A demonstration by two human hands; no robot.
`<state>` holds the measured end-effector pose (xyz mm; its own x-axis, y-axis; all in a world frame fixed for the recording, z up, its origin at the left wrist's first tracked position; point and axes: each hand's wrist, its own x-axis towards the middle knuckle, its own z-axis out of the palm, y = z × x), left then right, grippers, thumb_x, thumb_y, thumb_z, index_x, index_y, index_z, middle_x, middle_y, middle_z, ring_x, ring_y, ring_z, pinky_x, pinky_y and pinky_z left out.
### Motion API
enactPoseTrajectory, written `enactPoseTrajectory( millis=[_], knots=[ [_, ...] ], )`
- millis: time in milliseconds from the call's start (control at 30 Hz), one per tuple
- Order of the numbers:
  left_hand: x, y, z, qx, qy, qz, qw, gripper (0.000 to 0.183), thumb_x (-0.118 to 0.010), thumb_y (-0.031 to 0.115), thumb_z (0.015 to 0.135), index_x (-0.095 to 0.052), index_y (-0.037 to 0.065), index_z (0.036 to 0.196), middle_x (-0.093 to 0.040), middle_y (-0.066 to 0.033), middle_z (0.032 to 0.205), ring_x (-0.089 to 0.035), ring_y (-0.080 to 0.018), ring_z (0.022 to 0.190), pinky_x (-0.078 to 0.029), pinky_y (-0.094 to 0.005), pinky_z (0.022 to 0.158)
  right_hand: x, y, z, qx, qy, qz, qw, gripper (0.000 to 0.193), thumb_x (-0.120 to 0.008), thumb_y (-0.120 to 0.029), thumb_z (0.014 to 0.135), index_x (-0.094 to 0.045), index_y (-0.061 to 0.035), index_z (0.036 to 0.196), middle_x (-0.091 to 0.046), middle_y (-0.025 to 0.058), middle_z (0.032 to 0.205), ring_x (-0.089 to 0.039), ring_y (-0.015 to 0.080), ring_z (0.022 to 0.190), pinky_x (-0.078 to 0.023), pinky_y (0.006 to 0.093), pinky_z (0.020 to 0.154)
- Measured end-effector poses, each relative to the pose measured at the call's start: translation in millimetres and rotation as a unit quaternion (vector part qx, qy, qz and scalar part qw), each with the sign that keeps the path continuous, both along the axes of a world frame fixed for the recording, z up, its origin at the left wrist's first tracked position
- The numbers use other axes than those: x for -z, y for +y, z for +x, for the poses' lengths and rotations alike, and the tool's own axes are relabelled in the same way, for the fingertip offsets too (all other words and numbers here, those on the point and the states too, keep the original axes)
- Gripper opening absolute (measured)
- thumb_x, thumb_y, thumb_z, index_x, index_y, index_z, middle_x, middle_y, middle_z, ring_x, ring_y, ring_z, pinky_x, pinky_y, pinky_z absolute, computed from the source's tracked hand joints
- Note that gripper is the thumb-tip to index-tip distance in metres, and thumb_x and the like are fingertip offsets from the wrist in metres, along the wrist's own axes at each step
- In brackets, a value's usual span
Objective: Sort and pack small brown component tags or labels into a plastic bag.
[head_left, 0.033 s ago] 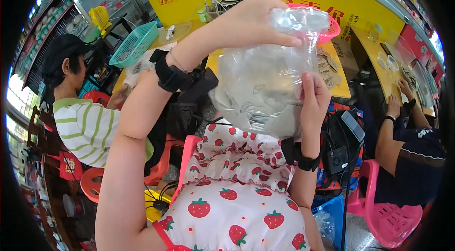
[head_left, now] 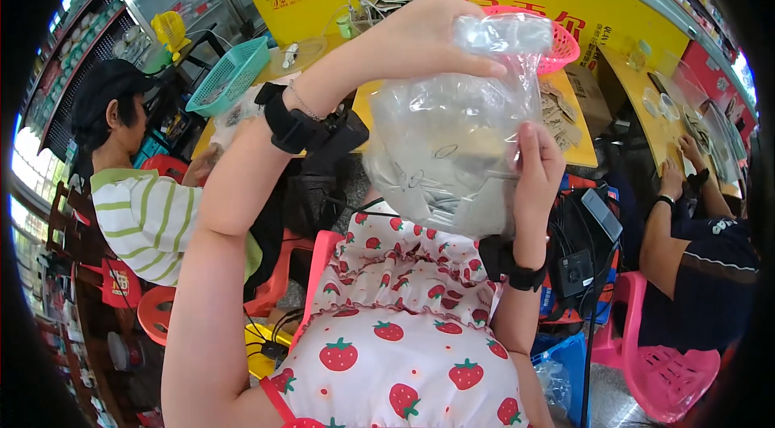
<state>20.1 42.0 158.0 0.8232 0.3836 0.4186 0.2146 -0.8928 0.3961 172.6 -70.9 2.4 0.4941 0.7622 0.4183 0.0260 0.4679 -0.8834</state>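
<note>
A clear plastic bag (head_left: 452, 149) hangs upright in front of me, over my lap. Flat greyish-white pieces lie in its lower part; what they are I cannot make out through the shiny film. My left hand (head_left: 440, 34) is closed on the gathered top of the bag, its thumb pointing right and the bunched film bulging beyond the fingers. At the bag's right side, my right hand (head_left: 539, 157) pinches the edge between thumb and fingers. Black straps with small devices circle both wrists.
Behind the bag stands a yellow table with a pink basket (head_left: 559, 47) and scattered flat pieces (head_left: 557, 117). A teal basket (head_left: 230, 77) sits farther left. One person (head_left: 145, 194) sits at my left, another (head_left: 698, 266) at my right. A blue bin (head_left: 565, 379) stands low on the right.
The bunched top of the bag and my left fingers have shifted slightly left. Creases in the film have changed a little; both hands keep their hold.
</note>
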Motion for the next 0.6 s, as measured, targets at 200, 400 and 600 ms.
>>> enactPoseTrajectory(
  millis=[200, 400, 600],
  knots=[
    [-11.7, 11.3, -1.1, -0.072, 0.176, -0.075, 0.979, 0.052, -0.074, 0.044, 0.074, -0.066, 0.002, 0.103, -0.066, -0.0078, 0.087, -0.061, -0.0141, 0.074, -0.048, -0.0267, 0.068, -2.1, 0.4, 11.9, -0.02, 0.129, 0.015, 0.991, 0.028, -0.051, -0.028, 0.098, -0.058, -0.0052, 0.082, -0.049, -0.0045, 0.072, -0.041, 0.0039, 0.064, -0.031, 0.0212, 0.058],
    [-41.1, 14.6, 1.5, -0.004, 0.191, -0.16, 0.968, 0.063, -0.077, 0.048, 0.07, -0.067, -0.002, 0.107, -0.068, -0.0105, 0.091, -0.065, -0.0156, 0.076, -0.05, -0.0239, 0.071, 19.8, 3.8, 52.6, -0.137, 0.36, 0.013, 0.923, 0.033, -0.05, -0.025, 0.097, -0.056, -0.0004, 0.119, -0.064, 0.0064, 0.106, -0.063, 0.0151, 0.089, -0.049, 0.0288, 0.079],
    [-60.6, -5.7, 10.8, -0.023, 0.311, -0.065, 0.948, 0.058, -0.073, 0.048, 0.073, -0.065, 0.001, 0.106, -0.068, -0.0101, 0.09, -0.063, -0.0162, 0.081, -0.048, -0.0246, 0.073, 15.5, -0.7, 49.3, -0.137, 0.36, 0.041, 0.922, 0.034, -0.048, -0.024, 0.098, -0.053, -0.0012, 0.122, -0.063, 0.0075, 0.111, -0.062, 0.0173, 0.097, -0.05, 0.0322, 0.083]
  ],
)
